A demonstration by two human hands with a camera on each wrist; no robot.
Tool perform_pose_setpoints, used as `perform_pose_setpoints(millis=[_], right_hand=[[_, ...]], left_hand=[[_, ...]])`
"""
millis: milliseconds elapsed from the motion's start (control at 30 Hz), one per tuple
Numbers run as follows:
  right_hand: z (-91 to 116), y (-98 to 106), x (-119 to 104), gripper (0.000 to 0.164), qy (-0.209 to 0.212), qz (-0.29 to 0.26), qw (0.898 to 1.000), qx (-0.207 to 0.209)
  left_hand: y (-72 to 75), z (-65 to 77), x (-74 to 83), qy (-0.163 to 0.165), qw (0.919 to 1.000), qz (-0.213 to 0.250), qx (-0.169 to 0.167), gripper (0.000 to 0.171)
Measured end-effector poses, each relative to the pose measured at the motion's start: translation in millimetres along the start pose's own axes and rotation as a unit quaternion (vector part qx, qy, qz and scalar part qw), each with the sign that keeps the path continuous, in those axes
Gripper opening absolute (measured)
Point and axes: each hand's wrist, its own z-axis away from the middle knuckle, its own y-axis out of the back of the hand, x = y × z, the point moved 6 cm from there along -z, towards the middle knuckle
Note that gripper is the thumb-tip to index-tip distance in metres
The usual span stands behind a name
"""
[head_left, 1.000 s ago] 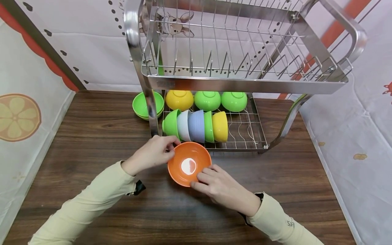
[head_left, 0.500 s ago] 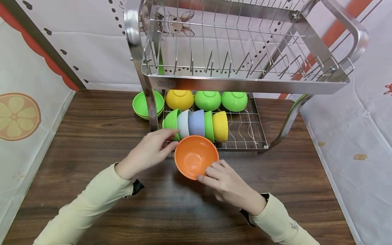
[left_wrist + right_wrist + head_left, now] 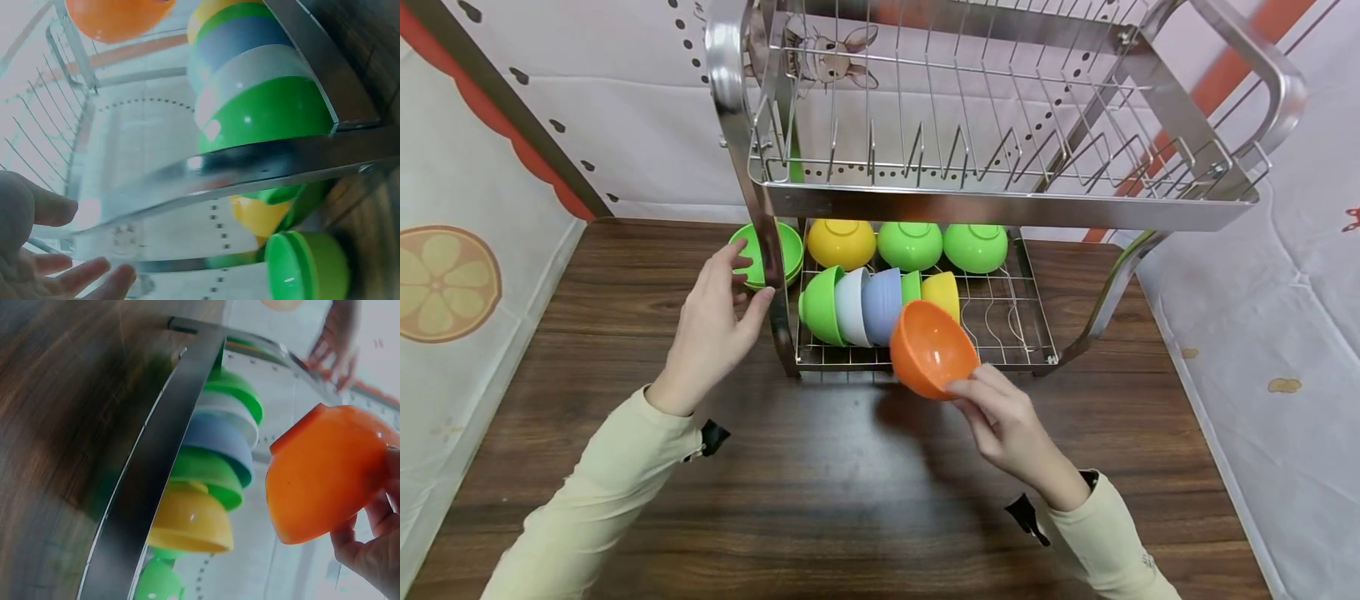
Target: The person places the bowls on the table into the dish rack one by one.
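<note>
My right hand (image 3: 1011, 425) pinches the rim of an orange bowl (image 3: 931, 350), tilted in the air before the rack's lower front edge. In the right wrist view the orange bowl (image 3: 328, 478) shows its side and foot ring, with the right hand (image 3: 375, 547) at its rim. My left hand (image 3: 707, 329) holds nothing. Its fingers are spread beside the rack's left front leg (image 3: 771, 283), overlapping the stacked green bowls (image 3: 782, 250). Behind the orange bowl, a nested row stands on edge: green (image 3: 822, 308), white (image 3: 852, 307), blue (image 3: 882, 304), green and yellow (image 3: 942, 292).
At the back of the lower shelf, a yellow bowl (image 3: 841, 243) and two green bowls (image 3: 910, 247) sit upside down. Bare wire shelf (image 3: 1000, 321) shows right of the nested row. The metal upper tier (image 3: 1000, 208) overhangs the lower shelf. Patterned cloth walls (image 3: 640, 142) surround the wooden table (image 3: 647, 333).
The orange bowl has gone from both hands to the right hand alone, lifting and tipping toward the rack and rightward. My left hand let go and moved up and left to the rack leg.
</note>
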Motion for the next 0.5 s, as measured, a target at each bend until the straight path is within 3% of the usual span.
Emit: perform_pose_setpoints(millis=[133, 233, 400, 500], right_hand=[[5.7, 18.4, 18.0, 0.008, -0.067, -0.047, 0.995, 0.048], [10.7, 31.6, 31.9, 0.013, -0.132, -0.108, 0.981, 0.089], [18.3, 47.6, 53.6, 0.012, -0.212, -0.209, 0.939, 0.170], [21.2, 49.5, 65.6, 0.020, -0.236, -0.290, 0.903, 0.212]], left_hand=[[-7.8, -2.8, -13.3, 0.022, 0.9984, 0.039, -0.033, 0.047], [-12.0, -3.9, -18.7, 0.028, 0.9970, 0.058, -0.043, 0.043], [-14.9, -5.0, -21.0, 0.028, 0.9969, 0.059, -0.044, 0.040], [-14.5, -5.3, -21.3, 0.032, 0.9973, 0.047, -0.047, 0.040]])
